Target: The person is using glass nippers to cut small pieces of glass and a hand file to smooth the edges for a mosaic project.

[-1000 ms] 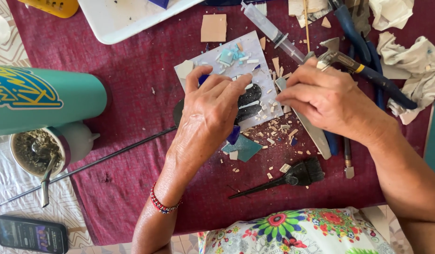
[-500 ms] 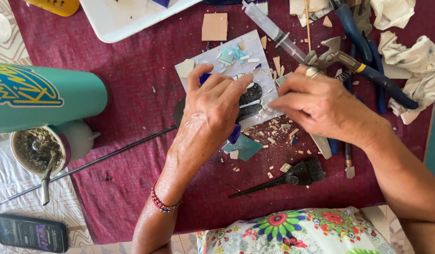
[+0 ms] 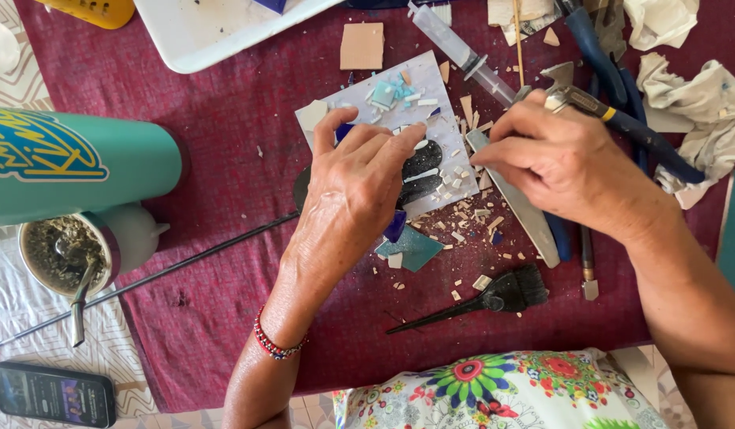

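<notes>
Since a second ago my right hand [image 3: 570, 163] has slid down and toward the centre of the frame, off the nippers' jaws and onto the right edge of the pale square tile [image 3: 399, 119], while my left hand [image 3: 355, 199] has barely stirred; I take that as a move from cutting to placing. The maroon cloth [image 3: 224, 159] fills most of the frame, with the teal bottle [image 3: 73, 163] lying at the left edge and a white tray [image 3: 216, 32] at the top. The tile sits just above centre, lavender-white, strewn with small white, tan and turquoise chips, and with black curved pieces [image 3: 423, 167] set in its lower half. My left fingers are spread flat on those pieces, pressing, gripping nothing. My right fingertips are pinched together at the tile's edge; whether a chip sits between them I cannot tell. The blue-handled nippers [image 3: 621, 119] lie at upper right, and a small black brush [image 3: 494, 298] below centre.
</notes>
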